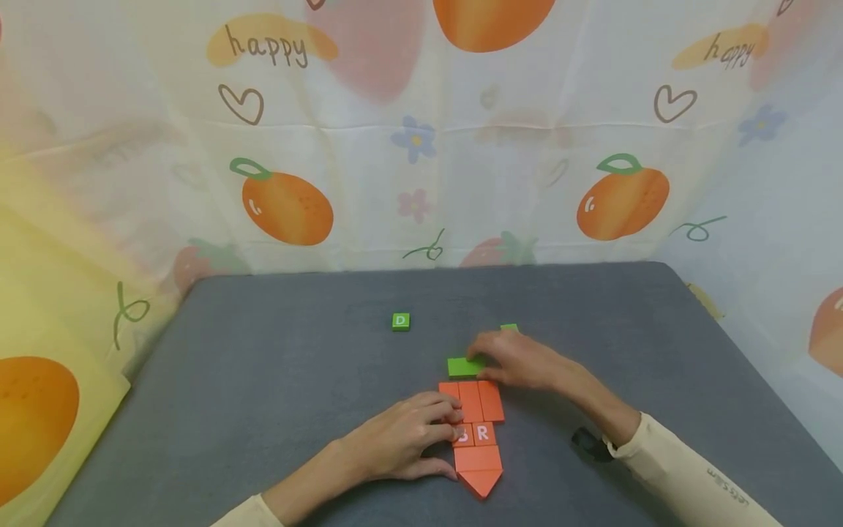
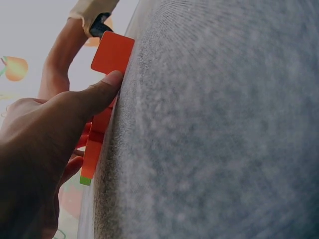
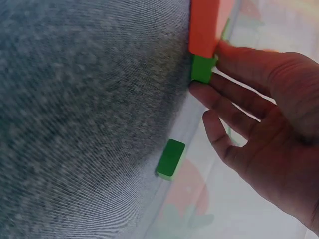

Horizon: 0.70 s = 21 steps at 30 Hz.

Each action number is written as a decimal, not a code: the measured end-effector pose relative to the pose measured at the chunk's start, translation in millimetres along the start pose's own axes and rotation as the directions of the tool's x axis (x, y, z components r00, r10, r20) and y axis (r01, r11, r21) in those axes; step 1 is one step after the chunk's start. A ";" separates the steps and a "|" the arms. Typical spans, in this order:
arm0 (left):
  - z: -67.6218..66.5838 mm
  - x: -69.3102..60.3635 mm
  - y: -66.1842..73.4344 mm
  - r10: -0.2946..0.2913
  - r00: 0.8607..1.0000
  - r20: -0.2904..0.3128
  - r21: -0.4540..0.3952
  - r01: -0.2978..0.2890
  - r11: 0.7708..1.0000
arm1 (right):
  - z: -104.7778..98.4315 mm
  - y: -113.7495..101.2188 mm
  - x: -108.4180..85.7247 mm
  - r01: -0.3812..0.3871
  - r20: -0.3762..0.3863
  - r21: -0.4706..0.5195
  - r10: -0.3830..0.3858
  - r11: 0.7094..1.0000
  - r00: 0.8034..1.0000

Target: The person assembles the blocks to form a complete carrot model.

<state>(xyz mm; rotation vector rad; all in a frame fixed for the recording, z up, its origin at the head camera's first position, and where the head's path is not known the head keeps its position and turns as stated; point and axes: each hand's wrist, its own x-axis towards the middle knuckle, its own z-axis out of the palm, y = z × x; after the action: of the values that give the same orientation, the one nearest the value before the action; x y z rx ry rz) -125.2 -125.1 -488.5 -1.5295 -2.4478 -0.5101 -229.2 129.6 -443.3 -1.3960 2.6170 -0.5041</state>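
Orange wooden blocks [image 1: 470, 402] lie fitted together in an upright row on the table, with a triangle block [image 1: 481, 483] nearest me and a block lettered R [image 1: 484, 434] midway. My left hand [image 1: 418, 435] rests along their left side, fingertips on the blocks and partly covering a letter. In the left wrist view its thumb touches the side near a large orange face [image 2: 112, 52]. Just beyond the orange blocks, my right hand [image 1: 516, 359] pinches the right end of a flat green block [image 1: 461, 367]. The right wrist view shows that green block [image 3: 202, 68] beside an orange one.
A small green block lettered D [image 1: 400, 322] sits farther back on the left. Another green block [image 1: 510, 327] is partly hidden behind my right hand. The grey table [image 1: 276, 351] reaches back to a printed cloth with oranges.
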 end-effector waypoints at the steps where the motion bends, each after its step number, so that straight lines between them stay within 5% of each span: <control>1: -0.2 -0.1 -0.1 -0.004 1.000 0.001 -0.005 0.004 1.000 | 0.2 0.2 0.7 -0.005 -0.001 0.010 0.005 1.000 1.000; 9: 1.0 -1.3 -1.1 0.012 1.000 -0.019 0.021 -0.011 1.000 | 4.4 -0.4 7.3 0.074 0.003 -0.014 -0.074 0.997 0.997; 21: 2.9 -0.7 -1.6 0.022 1.000 -0.017 0.023 -0.021 1.000 | 3.3 -3.4 3.5 0.078 0.045 0.012 -0.079 0.997 0.996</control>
<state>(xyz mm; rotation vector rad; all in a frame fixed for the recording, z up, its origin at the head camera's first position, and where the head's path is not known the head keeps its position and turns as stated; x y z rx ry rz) -126.3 -125.1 -491.7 -1.5345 -2.4134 -0.4871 -227.6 124.2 -445.0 -1.4940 2.5291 -0.4880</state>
